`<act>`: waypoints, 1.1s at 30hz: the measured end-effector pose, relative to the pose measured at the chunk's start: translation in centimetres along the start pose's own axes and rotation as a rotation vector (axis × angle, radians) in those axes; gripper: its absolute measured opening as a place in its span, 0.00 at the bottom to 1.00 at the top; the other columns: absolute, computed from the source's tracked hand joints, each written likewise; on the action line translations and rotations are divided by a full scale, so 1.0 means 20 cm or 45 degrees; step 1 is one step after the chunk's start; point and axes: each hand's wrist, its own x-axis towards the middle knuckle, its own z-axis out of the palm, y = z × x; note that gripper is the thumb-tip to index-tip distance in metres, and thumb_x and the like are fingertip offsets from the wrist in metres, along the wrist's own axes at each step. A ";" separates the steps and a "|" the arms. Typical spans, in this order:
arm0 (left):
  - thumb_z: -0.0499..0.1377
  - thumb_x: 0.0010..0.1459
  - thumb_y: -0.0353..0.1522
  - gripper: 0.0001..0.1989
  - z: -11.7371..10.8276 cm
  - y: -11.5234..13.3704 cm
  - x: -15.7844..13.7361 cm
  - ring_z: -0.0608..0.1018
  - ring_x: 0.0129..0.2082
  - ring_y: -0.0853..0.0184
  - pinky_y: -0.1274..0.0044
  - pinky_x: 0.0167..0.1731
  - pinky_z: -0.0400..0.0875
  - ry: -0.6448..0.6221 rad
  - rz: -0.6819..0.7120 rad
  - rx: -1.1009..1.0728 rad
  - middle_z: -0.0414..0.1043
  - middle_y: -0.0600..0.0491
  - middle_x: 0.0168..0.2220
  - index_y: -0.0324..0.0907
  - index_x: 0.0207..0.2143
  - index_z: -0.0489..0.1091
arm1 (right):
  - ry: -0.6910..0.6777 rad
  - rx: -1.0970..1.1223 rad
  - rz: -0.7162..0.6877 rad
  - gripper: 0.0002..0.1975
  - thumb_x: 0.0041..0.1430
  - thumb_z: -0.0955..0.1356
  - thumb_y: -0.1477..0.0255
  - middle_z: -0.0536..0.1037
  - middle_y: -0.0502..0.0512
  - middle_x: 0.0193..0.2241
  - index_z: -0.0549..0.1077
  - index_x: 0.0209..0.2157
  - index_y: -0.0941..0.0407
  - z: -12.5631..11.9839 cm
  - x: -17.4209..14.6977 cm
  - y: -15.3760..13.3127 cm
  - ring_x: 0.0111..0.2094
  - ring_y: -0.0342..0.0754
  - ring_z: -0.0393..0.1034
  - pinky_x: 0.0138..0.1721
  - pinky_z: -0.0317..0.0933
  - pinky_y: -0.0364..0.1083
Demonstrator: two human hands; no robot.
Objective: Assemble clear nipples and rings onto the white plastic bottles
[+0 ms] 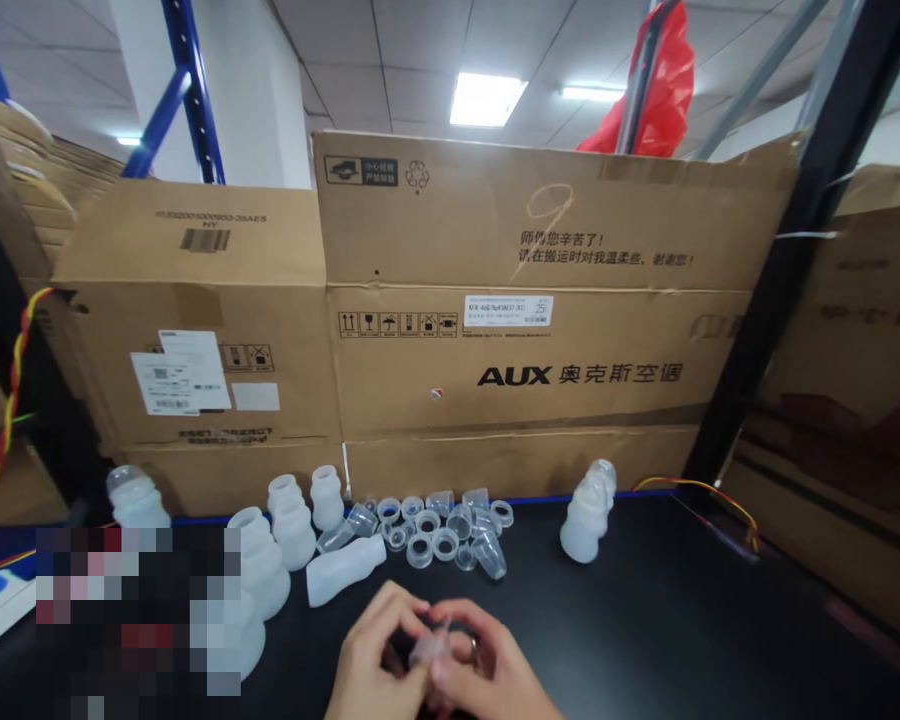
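My left hand (379, 655) and my right hand (499, 665) meet low in the middle, above the black tabletop. Between their fingertips is a small translucent piece (429, 648), pinched from both sides. Its shape is mostly covered by the fingers, and I cannot tell its exact kind. Just beyond the hands lies a white translucent bottle (345, 570) on its side. A cluster of clear caps (489, 555) and white rings (420, 550) spreads behind and to its right.
White bottles (292, 525) stand at the left, some partly blurred out. More bottles (585, 520) stand at the right. Cardboard panels (517, 400) wall off the back of the black tabletop (690, 610). Twisted red-yellow wires (15, 380) hang at the left.
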 end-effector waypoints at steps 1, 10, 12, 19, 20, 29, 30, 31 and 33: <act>0.70 0.51 0.34 0.13 0.01 0.01 0.02 0.74 0.25 0.71 0.85 0.19 0.62 0.046 -0.028 0.000 0.73 0.54 0.31 0.43 0.23 0.68 | -0.001 0.053 -0.070 0.45 0.42 0.83 0.51 0.78 0.48 0.32 0.68 0.57 0.54 0.02 0.02 0.01 0.30 0.45 0.76 0.35 0.70 0.44; 0.64 0.61 0.48 0.18 0.06 0.09 -0.05 0.76 0.20 0.73 0.87 0.16 0.58 -0.074 -0.182 -0.202 0.74 0.56 0.25 0.43 0.34 0.69 | 0.231 -0.423 -0.292 0.29 0.68 0.66 0.47 0.77 0.53 0.29 0.76 0.51 0.59 0.05 -0.05 -0.08 0.26 0.43 0.69 0.26 0.64 0.40; 0.65 0.61 0.48 0.18 0.06 0.11 -0.06 0.79 0.22 0.72 0.87 0.19 0.63 -0.078 -0.174 -0.265 0.75 0.56 0.26 0.44 0.35 0.69 | 0.220 -0.438 -0.293 0.29 0.68 0.66 0.47 0.78 0.53 0.28 0.77 0.51 0.59 0.06 -0.06 -0.09 0.25 0.42 0.69 0.26 0.65 0.39; 0.65 0.60 0.48 0.20 0.06 0.12 -0.07 0.79 0.22 0.71 0.86 0.18 0.65 -0.081 -0.235 -0.239 0.80 0.52 0.28 0.43 0.45 0.75 | 0.269 -0.653 -0.261 0.31 0.72 0.61 0.48 0.75 0.51 0.21 0.75 0.54 0.61 0.07 -0.07 -0.11 0.20 0.43 0.69 0.22 0.63 0.39; 0.65 0.60 0.48 0.20 0.06 0.11 -0.07 0.80 0.23 0.71 0.86 0.18 0.65 -0.087 -0.244 -0.225 0.81 0.52 0.28 0.42 0.45 0.76 | 0.265 -0.713 -0.271 0.30 0.73 0.60 0.49 0.75 0.51 0.21 0.75 0.55 0.60 0.07 -0.07 -0.11 0.20 0.44 0.69 0.23 0.63 0.40; 0.66 0.59 0.48 0.19 0.04 0.10 -0.05 0.75 0.20 0.72 0.87 0.17 0.66 -0.109 -0.368 -0.313 0.73 0.56 0.21 0.42 0.31 0.72 | 0.211 -0.851 -0.286 0.29 0.71 0.65 0.52 0.77 0.61 0.60 0.70 0.66 0.52 0.00 -0.13 -0.05 0.60 0.58 0.71 0.64 0.63 0.53; 0.66 0.59 0.48 0.19 0.03 0.10 -0.05 0.75 0.21 0.72 0.86 0.18 0.67 -0.161 -0.399 -0.349 0.73 0.56 0.22 0.42 0.31 0.71 | 0.187 -0.824 -0.250 0.31 0.70 0.66 0.51 0.74 0.60 0.63 0.68 0.67 0.52 -0.01 -0.14 -0.04 0.64 0.59 0.67 0.66 0.59 0.55; 0.67 0.59 0.48 0.19 0.01 0.10 -0.04 0.75 0.22 0.72 0.85 0.18 0.68 -0.218 -0.433 -0.384 0.73 0.56 0.23 0.42 0.33 0.71 | 0.156 -0.806 -0.219 0.32 0.70 0.66 0.52 0.72 0.60 0.65 0.66 0.69 0.52 -0.01 -0.14 -0.04 0.65 0.59 0.66 0.67 0.58 0.56; 0.68 0.57 0.48 0.20 0.00 0.10 -0.02 0.74 0.22 0.72 0.85 0.18 0.69 -0.314 -0.503 -0.445 0.72 0.57 0.25 0.42 0.34 0.69 | 0.109 -0.804 -0.186 0.33 0.71 0.66 0.53 0.69 0.61 0.67 0.62 0.71 0.52 -0.02 -0.15 -0.04 0.67 0.60 0.63 0.69 0.55 0.58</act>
